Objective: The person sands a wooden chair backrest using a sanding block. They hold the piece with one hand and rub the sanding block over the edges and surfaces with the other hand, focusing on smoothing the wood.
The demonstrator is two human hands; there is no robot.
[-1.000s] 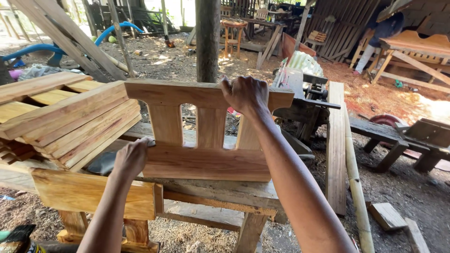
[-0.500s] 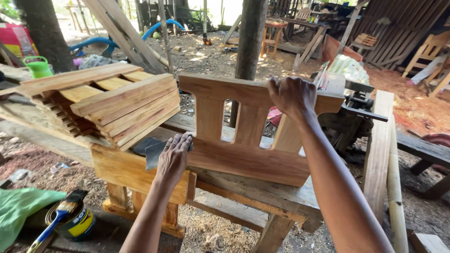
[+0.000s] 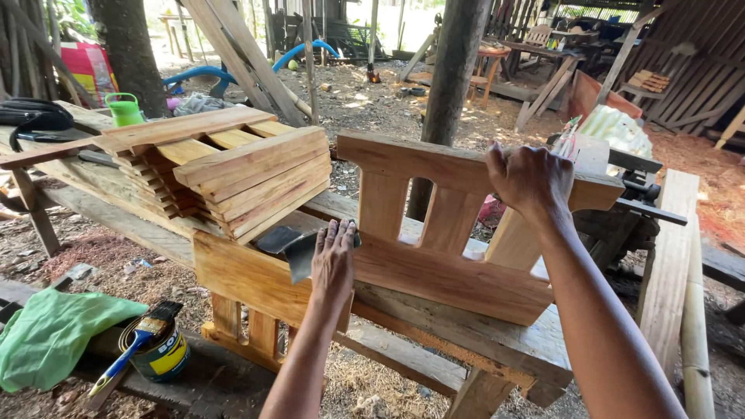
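Two hands, one slatted wooden frame, one paint can, one brush

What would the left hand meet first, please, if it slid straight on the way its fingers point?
The left hand lies flat, fingers pointing away. Straight ahead it would probably meet the left slat of the chair back, though depth is hard to judge.

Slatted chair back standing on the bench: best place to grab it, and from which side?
Probably the top rail of the chair back, from above. It stands upright on its lower rail on the bench, so the top edge is free; the right hand wraps it near the right end. The left hand presses sandpaper against the lower rail.
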